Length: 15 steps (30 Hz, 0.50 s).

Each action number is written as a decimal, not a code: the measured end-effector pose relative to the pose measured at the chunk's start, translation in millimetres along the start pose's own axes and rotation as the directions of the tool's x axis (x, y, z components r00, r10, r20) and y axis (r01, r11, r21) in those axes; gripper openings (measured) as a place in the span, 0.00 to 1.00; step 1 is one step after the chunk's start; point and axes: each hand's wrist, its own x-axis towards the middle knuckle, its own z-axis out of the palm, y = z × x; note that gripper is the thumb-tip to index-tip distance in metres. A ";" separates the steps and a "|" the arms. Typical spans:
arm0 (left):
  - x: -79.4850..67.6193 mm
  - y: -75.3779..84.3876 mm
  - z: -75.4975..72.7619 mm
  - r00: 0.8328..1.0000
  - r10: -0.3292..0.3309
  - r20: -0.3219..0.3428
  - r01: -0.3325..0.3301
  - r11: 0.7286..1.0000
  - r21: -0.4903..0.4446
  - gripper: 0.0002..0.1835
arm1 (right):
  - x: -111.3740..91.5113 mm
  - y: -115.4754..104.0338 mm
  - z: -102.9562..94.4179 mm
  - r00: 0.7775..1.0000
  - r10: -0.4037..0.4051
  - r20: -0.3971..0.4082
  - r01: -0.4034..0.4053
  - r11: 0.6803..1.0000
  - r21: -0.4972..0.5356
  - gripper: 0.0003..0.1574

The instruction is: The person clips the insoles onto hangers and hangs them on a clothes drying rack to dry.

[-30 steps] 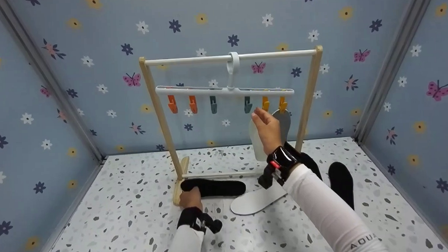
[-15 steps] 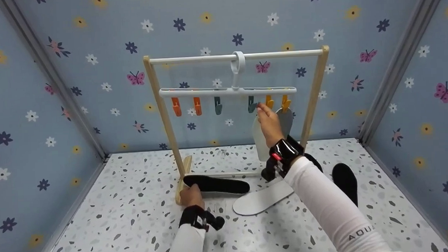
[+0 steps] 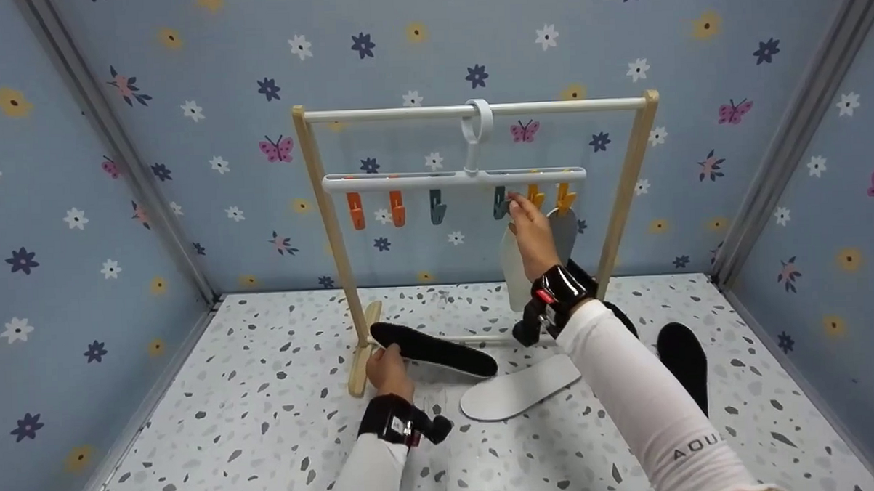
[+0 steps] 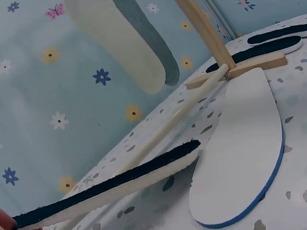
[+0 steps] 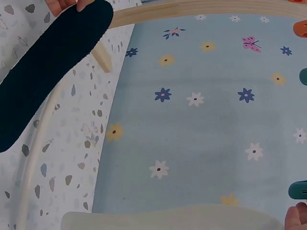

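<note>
A black insole (image 3: 433,351) with a pale underside is gripped at its left end by my left hand (image 3: 390,371). It is tilted, its left end higher than its right. My right hand (image 3: 535,235) is raised to the hanger, fingertips beside a dark green clip (image 3: 500,202); firm contact is unclear. In the right wrist view, these fingertips (image 5: 295,219) show just below that green clip. Behind the right hand, a pale insole (image 3: 514,272) and a grey insole (image 3: 565,234) hang below yellow clips (image 3: 565,197). The top of the pale one is hidden.
The white hanger (image 3: 406,181) hangs from a wooden-sided rack (image 3: 335,234). Orange clips (image 3: 397,208) and another green clip (image 3: 436,207) are on its left. A white insole (image 3: 515,392) lies on the speckled surface. A black insole (image 3: 682,364) lies at right, another partly hidden behind my arm.
My left hand has lifted the left end of the black insole, tilting it. My right hand's fingertips have moved up to the dark green clip. The head view has shifted slightly.
</note>
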 end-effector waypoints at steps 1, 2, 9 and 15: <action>-1.7 2.0 2.6 1.000 -0.002 0.004 0.002 1.000 -0.005 0.04 | 0.1 0.5 0.1 1.000 -0.010 0.001 0.010 1.000 0.000 0.28; -3.5 4.2 5.1 1.000 -0.003 0.013 0.003 1.000 -0.012 0.03 | -0.1 0.6 0.1 1.000 -0.019 0.008 0.019 1.000 0.000 0.28; -19.3 24.6 23.5 0.990 0.025 0.137 -0.022 0.999 -0.028 0.16 | 1.4 -0.3 -2.8 0.995 -0.081 0.055 0.078 0.996 0.050 0.30; -32.1 33.0 32.9 0.969 0.073 0.235 -0.078 0.997 0.010 0.12 | 4.0 2.1 -9.2 0.992 -0.098 0.075 0.093 0.993 0.069 0.31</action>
